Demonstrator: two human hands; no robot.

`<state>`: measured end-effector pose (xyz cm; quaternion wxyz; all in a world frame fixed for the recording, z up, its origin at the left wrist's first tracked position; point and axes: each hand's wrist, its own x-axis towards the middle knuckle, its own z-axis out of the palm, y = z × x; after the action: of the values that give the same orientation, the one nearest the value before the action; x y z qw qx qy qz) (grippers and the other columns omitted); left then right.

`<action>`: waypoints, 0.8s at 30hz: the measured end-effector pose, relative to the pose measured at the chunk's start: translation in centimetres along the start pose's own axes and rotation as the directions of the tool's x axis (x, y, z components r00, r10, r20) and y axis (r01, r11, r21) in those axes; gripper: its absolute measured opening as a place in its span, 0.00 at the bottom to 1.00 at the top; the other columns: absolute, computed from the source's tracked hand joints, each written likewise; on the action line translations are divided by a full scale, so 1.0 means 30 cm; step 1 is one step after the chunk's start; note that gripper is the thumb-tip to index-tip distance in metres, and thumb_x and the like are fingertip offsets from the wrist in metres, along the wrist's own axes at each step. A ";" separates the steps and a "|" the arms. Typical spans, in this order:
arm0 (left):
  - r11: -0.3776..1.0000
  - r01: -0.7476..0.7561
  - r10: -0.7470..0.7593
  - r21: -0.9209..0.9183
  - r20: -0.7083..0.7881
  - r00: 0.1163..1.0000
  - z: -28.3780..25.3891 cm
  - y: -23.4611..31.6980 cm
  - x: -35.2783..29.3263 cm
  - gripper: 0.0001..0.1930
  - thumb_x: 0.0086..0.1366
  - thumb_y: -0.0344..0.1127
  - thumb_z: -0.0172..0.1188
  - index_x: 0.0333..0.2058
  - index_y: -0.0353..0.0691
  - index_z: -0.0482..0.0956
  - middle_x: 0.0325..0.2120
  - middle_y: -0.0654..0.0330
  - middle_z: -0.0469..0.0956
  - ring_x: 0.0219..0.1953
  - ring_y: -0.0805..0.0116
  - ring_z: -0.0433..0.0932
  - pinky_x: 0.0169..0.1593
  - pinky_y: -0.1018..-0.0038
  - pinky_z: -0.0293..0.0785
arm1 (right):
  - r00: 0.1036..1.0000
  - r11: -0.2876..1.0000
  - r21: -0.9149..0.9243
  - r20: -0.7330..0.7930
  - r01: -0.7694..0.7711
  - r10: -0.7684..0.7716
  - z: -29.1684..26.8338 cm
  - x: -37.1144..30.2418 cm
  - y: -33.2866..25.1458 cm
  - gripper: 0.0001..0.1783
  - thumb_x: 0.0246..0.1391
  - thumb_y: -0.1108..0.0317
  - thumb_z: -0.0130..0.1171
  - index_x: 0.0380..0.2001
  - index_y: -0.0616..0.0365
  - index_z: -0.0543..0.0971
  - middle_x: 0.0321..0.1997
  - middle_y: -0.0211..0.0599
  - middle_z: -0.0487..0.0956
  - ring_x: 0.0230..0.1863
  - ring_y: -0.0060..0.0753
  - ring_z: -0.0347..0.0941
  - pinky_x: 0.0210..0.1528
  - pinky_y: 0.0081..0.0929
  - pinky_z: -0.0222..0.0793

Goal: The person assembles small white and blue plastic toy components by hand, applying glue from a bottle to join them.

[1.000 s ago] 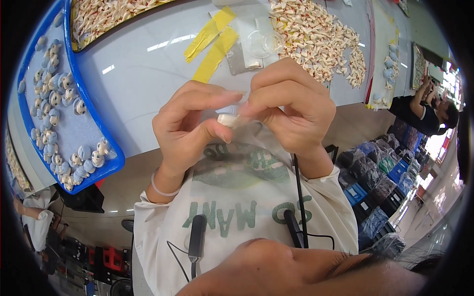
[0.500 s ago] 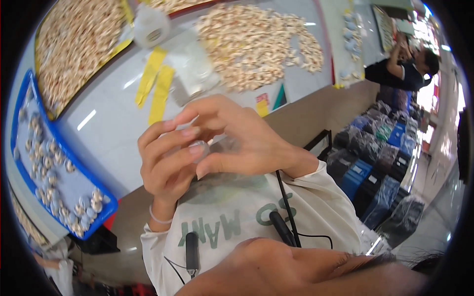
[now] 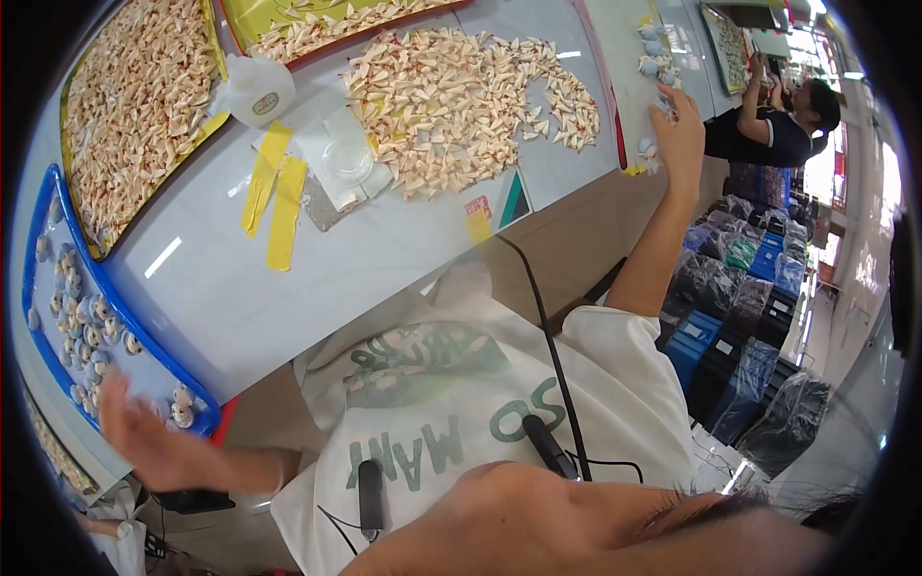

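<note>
My left hand [image 3: 154,446], blurred by motion, is over the near edge of the blue tray [image 3: 144,331], fingers stretched out and nothing visible in them. Small round light-blue and cream figures [image 3: 72,317] lie in that tray. On the right, my right hand [image 3: 680,134] reaches past the table's red-edged end to a row of similar figures [image 3: 653,48]. Its curved fingers are apart, close around one figure [image 3: 664,103]; whether they touch it is hard to see.
Cream pointed pieces [image 3: 432,110] are heaped on the table [image 3: 355,259], with more in a yellow-edged tray [image 3: 144,106]. A white bottle [image 3: 257,91], yellow tape strips [image 3: 285,211] and a clear round lid [image 3: 348,161] lie between. Wrapped bins [image 3: 740,317] and another person [image 3: 778,125] are at right.
My hands were together before my chest, fingers around something small and clear. They have parted: the left went down-left to the blue tray, the right up-right to the row of figures.
</note>
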<state>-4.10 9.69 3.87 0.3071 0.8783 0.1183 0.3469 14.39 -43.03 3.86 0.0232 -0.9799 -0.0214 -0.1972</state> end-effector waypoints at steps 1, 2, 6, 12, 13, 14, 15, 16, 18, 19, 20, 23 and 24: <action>0.976 0.167 -0.165 0.138 -0.026 0.986 -0.055 -0.018 0.039 0.12 0.62 0.31 0.47 0.41 0.33 0.73 0.42 0.49 0.72 0.41 0.57 0.72 0.46 0.69 0.68 | 1.000 1.000 -0.002 -0.002 -0.009 0.009 -0.023 -0.008 -0.029 0.11 0.42 0.71 0.56 0.33 0.58 0.77 0.34 0.38 0.75 0.33 0.38 0.70 0.39 0.29 0.65; 0.978 0.157 -0.156 0.141 -0.019 0.988 -0.103 -0.049 0.046 0.12 0.62 0.31 0.47 0.41 0.33 0.73 0.42 0.49 0.72 0.41 0.57 0.72 0.46 0.69 0.68 | 0.999 1.000 0.028 -0.050 0.009 -0.008 -0.042 -0.016 -0.083 0.10 0.42 0.72 0.56 0.32 0.58 0.77 0.33 0.37 0.75 0.33 0.36 0.70 0.38 0.27 0.66; 0.877 0.122 -0.336 0.465 0.410 0.848 -0.176 -0.083 0.013 0.17 0.62 0.33 0.48 0.51 0.38 0.65 0.51 0.55 0.65 0.52 0.61 0.63 0.53 0.68 0.59 | 0.964 0.833 0.547 0.258 -0.085 -0.071 -0.077 -0.032 -0.318 0.10 0.41 0.75 0.56 0.31 0.60 0.76 0.31 0.37 0.75 0.32 0.33 0.71 0.35 0.22 0.66; 0.853 -0.041 -0.257 0.520 0.488 0.834 -0.101 -0.096 0.014 0.16 0.61 0.31 0.49 0.49 0.40 0.67 0.50 0.54 0.63 0.51 0.58 0.63 0.52 0.67 0.59 | 0.923 0.836 0.547 0.346 -0.052 -0.169 -0.024 -0.036 -0.389 0.07 0.41 0.77 0.55 0.29 0.62 0.76 0.27 0.37 0.73 0.28 0.31 0.71 0.31 0.23 0.65; 0.850 -0.034 -0.264 0.525 0.482 0.835 -0.098 -0.098 0.013 0.16 0.61 0.31 0.49 0.49 0.40 0.67 0.50 0.54 0.63 0.51 0.58 0.63 0.52 0.67 0.59 | 0.921 0.833 0.551 0.347 -0.046 -0.178 -0.019 -0.037 -0.396 0.07 0.41 0.77 0.55 0.29 0.62 0.76 0.27 0.37 0.73 0.28 0.31 0.71 0.31 0.23 0.65; 0.868 -0.015 -0.258 0.496 0.478 0.840 -0.094 -0.093 0.009 0.16 0.60 0.31 0.50 0.48 0.40 0.68 0.50 0.54 0.63 0.51 0.58 0.63 0.51 0.67 0.60 | 0.927 0.850 0.527 0.326 -0.014 -0.187 -0.015 -0.037 -0.400 0.06 0.41 0.78 0.55 0.27 0.62 0.75 0.27 0.38 0.73 0.27 0.31 0.70 0.31 0.23 0.65; 0.884 0.003 -0.253 0.467 0.473 0.844 -0.094 -0.086 0.008 0.16 0.60 0.31 0.50 0.48 0.40 0.68 0.49 0.54 0.64 0.50 0.57 0.63 0.51 0.67 0.60 | 0.932 0.863 0.505 0.305 0.017 -0.197 -0.011 -0.035 -0.402 0.04 0.41 0.78 0.55 0.25 0.62 0.75 0.27 0.38 0.73 0.26 0.32 0.70 0.30 0.23 0.65; 0.872 0.012 -0.270 0.490 0.460 0.846 -0.105 -0.068 0.003 0.16 0.60 0.31 0.50 0.48 0.40 0.68 0.49 0.54 0.64 0.50 0.57 0.63 0.51 0.67 0.60 | 0.926 0.851 0.524 0.308 0.026 -0.218 -0.001 -0.030 -0.404 0.04 0.41 0.78 0.55 0.25 0.62 0.75 0.27 0.38 0.73 0.26 0.32 0.70 0.30 0.23 0.65; 0.875 0.130 -0.356 0.466 0.439 0.825 -0.144 -0.021 -0.004 0.16 0.60 0.31 0.50 0.48 0.40 0.68 0.49 0.53 0.64 0.50 0.57 0.63 0.51 0.67 0.60 | 0.923 0.868 0.465 0.229 0.174 -0.308 0.019 -0.017 -0.394 0.03 0.42 0.78 0.54 0.24 0.63 0.73 0.28 0.38 0.73 0.26 0.33 0.69 0.29 0.22 0.64; 0.806 0.013 -0.321 0.591 0.419 0.850 -0.177 0.005 -0.002 0.17 0.59 0.31 0.52 0.48 0.41 0.69 0.49 0.53 0.64 0.50 0.57 0.64 0.49 0.67 0.62 | 0.938 0.853 0.503 0.206 0.141 -0.277 0.032 -0.018 -0.377 0.03 0.43 0.78 0.54 0.25 0.62 0.73 0.27 0.37 0.72 0.26 0.32 0.69 0.30 0.21 0.64; 0.791 0.024 -0.330 0.611 0.394 0.858 -0.194 -0.022 -0.029 0.17 0.59 0.31 0.52 0.48 0.41 0.69 0.49 0.53 0.64 0.50 0.57 0.64 0.49 0.67 0.62 | 0.957 0.845 0.522 0.168 0.118 -0.238 0.027 -0.051 -0.363 0.03 0.44 0.78 0.53 0.26 0.62 0.72 0.26 0.37 0.72 0.26 0.31 0.69 0.30 0.21 0.64; 0.867 0.095 -0.375 0.490 0.515 0.770 -0.223 -0.009 -0.028 0.19 0.55 0.29 0.56 0.48 0.42 0.70 0.47 0.53 0.64 0.47 0.58 0.66 0.45 0.69 0.64 | 0.965 0.875 0.484 0.231 -0.003 -0.124 -0.032 -0.081 -0.366 0.03 0.46 0.77 0.52 0.28 0.62 0.72 0.26 0.34 0.71 0.26 0.26 0.67 0.31 0.20 0.63; 0.850 0.185 -0.441 0.493 0.477 0.760 -0.191 0.003 -0.029 0.20 0.53 0.29 0.57 0.47 0.43 0.70 0.46 0.53 0.65 0.45 0.58 0.67 0.44 0.69 0.65 | 0.953 0.887 0.460 0.253 0.031 -0.165 0.003 -0.070 -0.383 0.03 0.47 0.77 0.52 0.28 0.62 0.72 0.26 0.33 0.71 0.26 0.24 0.66 0.31 0.20 0.63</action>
<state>-8.66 11.88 6.72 0.1883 0.9520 0.2401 -0.0251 11.90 -31.63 3.38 0.2363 -0.9633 -0.1195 -0.0444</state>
